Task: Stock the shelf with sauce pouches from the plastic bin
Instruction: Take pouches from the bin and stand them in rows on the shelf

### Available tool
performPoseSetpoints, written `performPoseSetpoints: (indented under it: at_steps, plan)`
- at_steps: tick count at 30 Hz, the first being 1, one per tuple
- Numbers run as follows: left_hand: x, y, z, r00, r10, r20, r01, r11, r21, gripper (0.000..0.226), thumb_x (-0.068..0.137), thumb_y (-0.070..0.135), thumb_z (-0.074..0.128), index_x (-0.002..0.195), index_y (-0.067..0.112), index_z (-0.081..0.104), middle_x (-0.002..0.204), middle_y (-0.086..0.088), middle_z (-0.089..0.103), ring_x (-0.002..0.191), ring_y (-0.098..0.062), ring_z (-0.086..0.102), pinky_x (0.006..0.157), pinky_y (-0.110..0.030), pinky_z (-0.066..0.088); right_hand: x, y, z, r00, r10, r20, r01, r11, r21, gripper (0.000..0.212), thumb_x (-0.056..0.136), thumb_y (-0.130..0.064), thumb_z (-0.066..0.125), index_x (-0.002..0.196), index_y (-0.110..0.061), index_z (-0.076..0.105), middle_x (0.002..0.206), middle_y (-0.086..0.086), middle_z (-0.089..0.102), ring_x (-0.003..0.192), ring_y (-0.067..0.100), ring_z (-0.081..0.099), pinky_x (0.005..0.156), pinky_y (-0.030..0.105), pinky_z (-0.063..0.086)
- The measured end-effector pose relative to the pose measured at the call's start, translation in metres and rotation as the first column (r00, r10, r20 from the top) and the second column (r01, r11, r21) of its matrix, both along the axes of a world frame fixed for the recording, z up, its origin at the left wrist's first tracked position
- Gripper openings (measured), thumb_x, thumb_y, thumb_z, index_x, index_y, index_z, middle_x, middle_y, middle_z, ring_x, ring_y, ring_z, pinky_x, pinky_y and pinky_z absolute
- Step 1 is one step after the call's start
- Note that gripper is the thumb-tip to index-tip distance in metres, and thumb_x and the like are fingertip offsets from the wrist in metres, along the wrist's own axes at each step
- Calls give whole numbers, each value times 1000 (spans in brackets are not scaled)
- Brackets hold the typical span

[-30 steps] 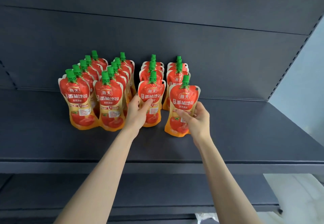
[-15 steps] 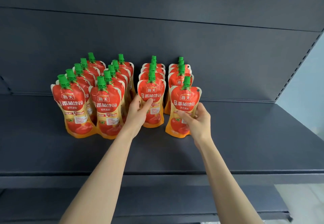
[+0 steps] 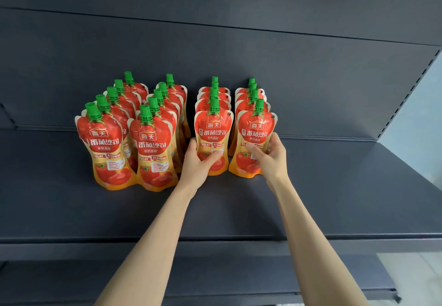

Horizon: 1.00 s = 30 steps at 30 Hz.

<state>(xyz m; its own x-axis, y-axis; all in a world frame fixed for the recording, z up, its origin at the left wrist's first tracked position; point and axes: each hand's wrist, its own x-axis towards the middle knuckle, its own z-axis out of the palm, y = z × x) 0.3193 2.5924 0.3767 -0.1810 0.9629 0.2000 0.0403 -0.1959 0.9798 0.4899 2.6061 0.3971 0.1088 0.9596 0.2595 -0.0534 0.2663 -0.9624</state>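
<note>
**Tomato sauce pouches, dark shelf, four rows**

Shelf (image 3: pixel 334 198): dark grey metal, flat, with a matching back panel (image 3: pixel 239 66) behind. Lower shelf (image 3: pixel 215 279) visible beneath, same finish.

Stock: red and orange spouted pouches with green screw caps and tomato artwork, standing upright in four front-to-back rows on the left and middle of the shelf. Two left rows set close together, slightly fanned; front pouch of far-left row (image 3: pixel 107 147) and front pouch of second row (image 3: pixel 154 152) just beside each other. Two right rows shorter, each neatly stacked in depth, with a narrow gap between them.

Left hand (image 3: pixel 199 162): closed around the lower half of the front pouch of third row (image 3: pixel 212 128), thumb across the face, fingers behind the left edge. Pouch upright, base on the shelf.

Right hand (image 3: pixel 271 157): gripping the front pouch of fourth row (image 3: pixel 257 131) at its right side, thumb over the printed front, fingers wrapped round the edge. Pouch upright, base on the shelf.

Plastic bin: out of view.
</note>
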Motion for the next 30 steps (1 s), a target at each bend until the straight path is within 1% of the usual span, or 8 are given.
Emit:
performPoseSetpoints:
  at_steps: [4,8,10,12,16,23,26,30]
  plan:
    - [-2,3,-3,1000,-5,-12,5,1000,-2,49,82,20,71,125,20,48,115,5,61,103,-4,58,80,-14,48,2,3,-5,997,33,75,-35,999,20,37,79,-2,71,107,-20,54,108,6,67,98,20,66,81,32,57]
    - [-3,5,-5,1000,-19,-9,19,1000,-4,52,83,19,70,129,20,47,118,3,61,109,-8,57,87,-20,49,6,-1,-20,978,34,204,-35,999,3,49,77,2,72,113,-17,47,108,-1,63,101,16,63,81,24,55]
    - [-3,6,-7,1000,-17,-15,17,1000,-5,52,83,19,69,130,19,46,120,1,60,111,-11,57,91,-26,49,7,-1,-22,969,7,248,-10,1000,11,49,76,1,73,113,-17,46,106,-6,62,100,14,62,82,25,54]
    - [-3,7,-7,1000,-16,-25,16,1000,-3,51,83,20,69,129,19,46,121,0,60,112,-12,57,94,-30,49,8,3,-21,960,-15,279,11,1000,17,50,76,1,73,115,-15,46,108,-4,62,101,16,62,83,28,54]
    - [-4,8,-8,999,-20,-50,21,1000,18,52,84,20,69,130,20,46,122,1,60,112,-11,56,92,-26,48,7,8,-21,954,-21,299,22,1000,0,54,78,-3,73,122,-14,44,113,-2,60,106,18,61,88,35,54]
    - [-6,8,-6,998,-35,-54,35,999,10,45,84,19,68,124,26,47,115,8,60,106,-5,57,92,-25,48,7,10,-18,939,-37,341,38,999,2,54,82,-5,70,128,-11,42,115,-6,56,104,11,56,86,27,49]
    - [-7,10,-6,997,-39,-60,39,999,4,49,84,21,68,128,24,46,120,6,59,111,-8,56,93,-25,47,8,9,-18,935,-36,352,36,999,6,52,82,-4,69,127,-11,42,116,-4,57,103,10,56,84,22,48]
    - [-8,11,-6,996,-43,-76,43,999,-8,53,85,22,67,132,24,44,123,5,58,112,-8,55,90,-22,47,7,8,-19,935,-28,355,32,999,-7,50,83,-5,68,125,-12,43,114,-7,57,104,10,56,82,20,47]
